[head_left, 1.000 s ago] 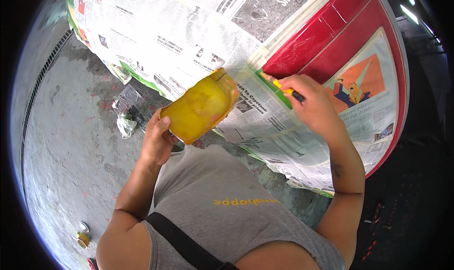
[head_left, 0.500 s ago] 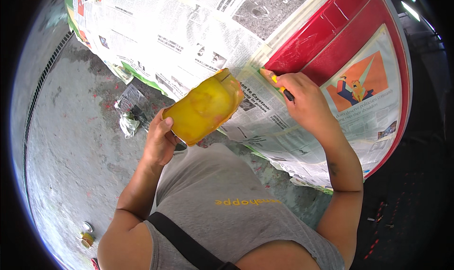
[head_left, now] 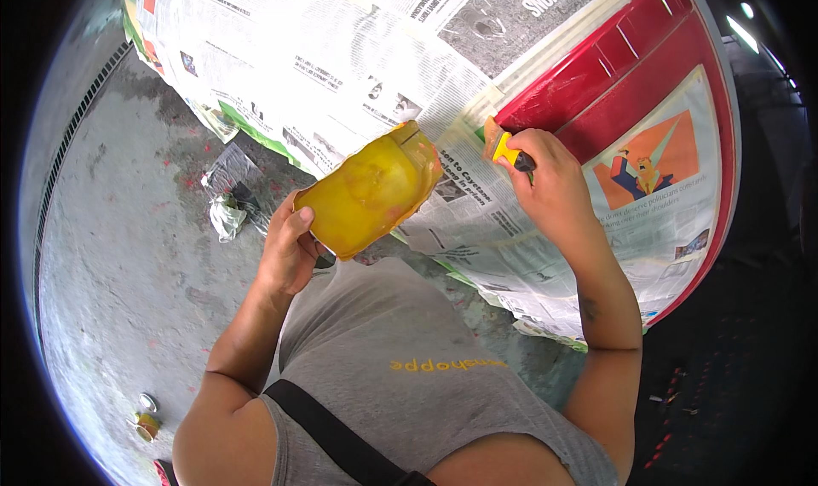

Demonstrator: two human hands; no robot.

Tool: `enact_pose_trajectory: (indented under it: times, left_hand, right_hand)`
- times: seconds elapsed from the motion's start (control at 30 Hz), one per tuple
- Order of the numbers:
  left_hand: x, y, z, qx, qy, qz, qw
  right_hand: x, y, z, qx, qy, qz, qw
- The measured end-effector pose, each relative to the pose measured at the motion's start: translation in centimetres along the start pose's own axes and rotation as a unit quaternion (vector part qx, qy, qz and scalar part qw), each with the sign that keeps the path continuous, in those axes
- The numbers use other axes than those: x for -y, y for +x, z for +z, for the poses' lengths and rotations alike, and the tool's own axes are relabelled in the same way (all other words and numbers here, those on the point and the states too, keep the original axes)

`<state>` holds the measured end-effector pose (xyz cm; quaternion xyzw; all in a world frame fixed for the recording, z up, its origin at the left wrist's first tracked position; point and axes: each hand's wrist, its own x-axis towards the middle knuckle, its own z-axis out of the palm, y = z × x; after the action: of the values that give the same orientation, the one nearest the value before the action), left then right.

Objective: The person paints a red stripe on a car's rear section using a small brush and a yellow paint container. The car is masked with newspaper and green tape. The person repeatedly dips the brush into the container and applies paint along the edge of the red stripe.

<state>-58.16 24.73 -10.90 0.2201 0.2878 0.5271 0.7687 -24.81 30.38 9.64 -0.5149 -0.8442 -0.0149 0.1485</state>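
Observation:
My left hand [head_left: 290,243] grips the near-left edge of a shallow yellow tray [head_left: 362,196], its thumb on top. The tray's inside is glossy yellow, and its rim looks ragged and smeared. My right hand [head_left: 550,175] is closed around a yellow-and-black-handled tool [head_left: 504,149] with a flat, tan-stained head; whether that is a brush or a scraper, I cannot tell. The tool's head meets the taped border by the lower left corner of a bare red panel [head_left: 579,86]. Newspaper [head_left: 341,60] masks the surface around the panel.
Grey concrete floor [head_left: 128,256] spreads to the left, with a crumpled plastic wrapper [head_left: 228,218] beside the newspaper's edge. Further back towards me stands a small yellowish can [head_left: 146,428], its lid-like disc [head_left: 148,402] close by. A dark area lies at the right.
My right hand has shifted slightly right and turned the tool, so more of its flat head shows. The tray in my left hand has barely moved.

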Motion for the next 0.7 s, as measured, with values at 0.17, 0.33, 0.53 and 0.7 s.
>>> enact_pose_trajectory:
  times: [0.17,0.33,0.53,0.7]
  left_hand:
    - [-0.3,0.2,-1.1,-0.007,-0.012,-0.005,1.000]
    - [-0.7,0.8,-1.7,0.001,-0.006,-0.025,1.000]
    - [-1.4,1.2,-2.2,0.001,-0.006,-0.030,1.000]
    - [-2.0,1.8,-2.4,0.017,-0.017,-0.027,0.999]
  right_hand:
    - [0.7,0.5,-1.3,-0.014,0.002,0.021,1.000]
    - [1.3,2.3,-1.0,0.074,0.015,0.039,0.996]
    - [1.4,3.2,-1.2,0.003,0.060,0.084,0.995]
    - [1.9,3.6,-0.7,0.066,0.003,0.074,0.995]
